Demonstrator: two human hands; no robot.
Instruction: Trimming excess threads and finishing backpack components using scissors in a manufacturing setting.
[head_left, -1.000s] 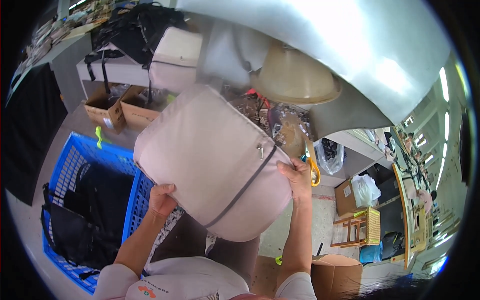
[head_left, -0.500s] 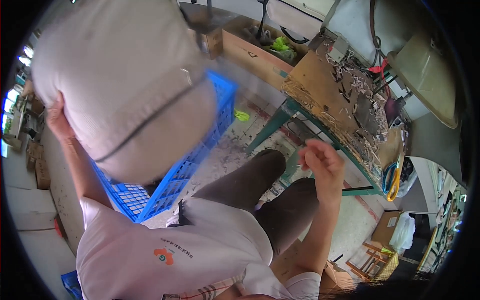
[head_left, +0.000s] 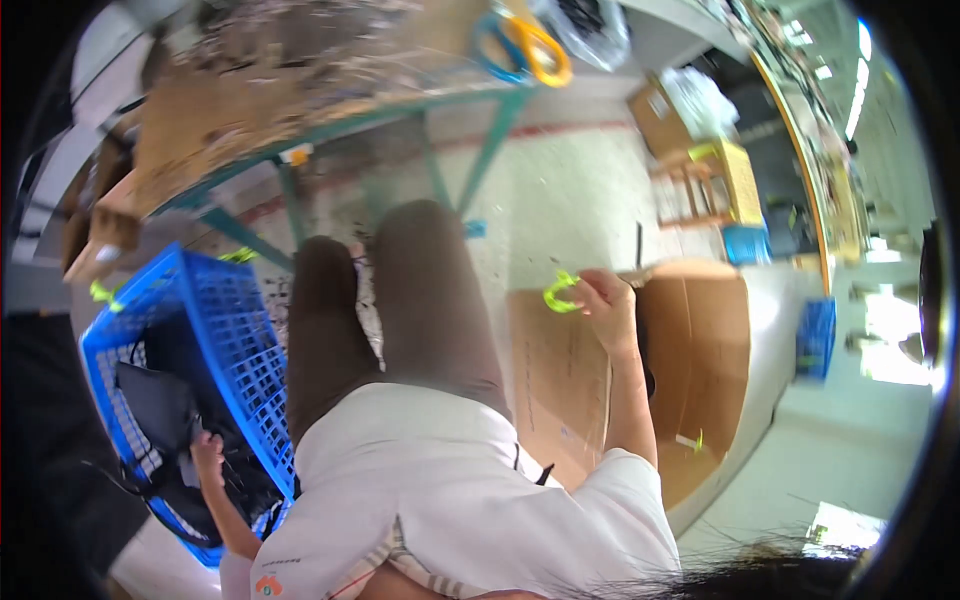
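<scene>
My right hand (head_left: 608,300) is closed on a loop of bright yellow-green strip (head_left: 560,292), held above the edge of an open cardboard box (head_left: 560,370). Inside that box lies another small yellow-green scrap (head_left: 699,441). On the left, my left hand (head_left: 208,462) reaches into a blue plastic crate (head_left: 184,285). Its fingers grip the edge of a black fabric piece (head_left: 158,405), one of the dark fabric items filling the crate. What exactly this piece is cannot be made out.
Ahead stands a worktable (head_left: 300,90) with green legs, strewn with scraps. Blue-and-yellow-handled scissors (head_left: 545,52) hang at its edge. To the right are a wooden stool (head_left: 690,190), a carton (head_left: 660,115) and a blue bin (head_left: 816,338). Yellow-green strips (head_left: 105,295) lie at the crate's rim.
My view has swung to the right. The large beige padded bag has left my left hand and is out of view; that hand is now inside the crate. My right hand now holds a yellow-green strip.
</scene>
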